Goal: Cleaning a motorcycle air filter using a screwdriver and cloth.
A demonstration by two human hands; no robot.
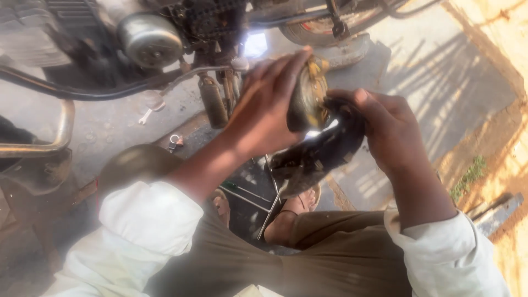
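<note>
Motorcycle (165, 33): parked on the concrete ground (434, 71), filling the upper frame; engine casing, chain and rear wheel (330, 27) visible, so the person sits low beside it, within arm's reach of its parts

Person: seated, knees drawn up, white sleeves (148, 220) and brown trousers (308, 258); sandalled foot (300, 203) planted below the work, giving both forearms a steady rest

Left hand (264, 110): fingers spread and wrapped over the back of a round, grimy metal part (309, 99), gripping it firmly and tilting its face toward the wearer, apparently for inspection

Right hand (385, 126): closed on a dark, greasy rag (324, 148), thumb pressing it against the part's edge; the rag hangs below, between the hands

Round metal part: held in the air between both hands, above the knees, near the wheel

Thin metal rods (269, 203): lying on the ground by the foot

Small spanner (147, 114): on the ground under the engine, well apart from the hands

Small metal fitting (176, 141): near it, kind unclear
</note>
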